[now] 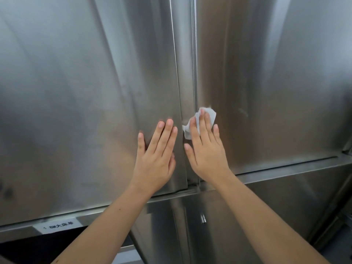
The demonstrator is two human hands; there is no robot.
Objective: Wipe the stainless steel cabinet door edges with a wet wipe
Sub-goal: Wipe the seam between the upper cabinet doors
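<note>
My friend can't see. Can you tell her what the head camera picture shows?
The right hand presses a white wipe against the inner edge of the right door of a steel cabinet. The left hand rests flat on the left door.

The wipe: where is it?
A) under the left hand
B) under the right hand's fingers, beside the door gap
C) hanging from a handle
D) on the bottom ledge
B: the right hand presses the crumpled wipe flat beside the gap; the left hand lies bare on the left door.
</note>
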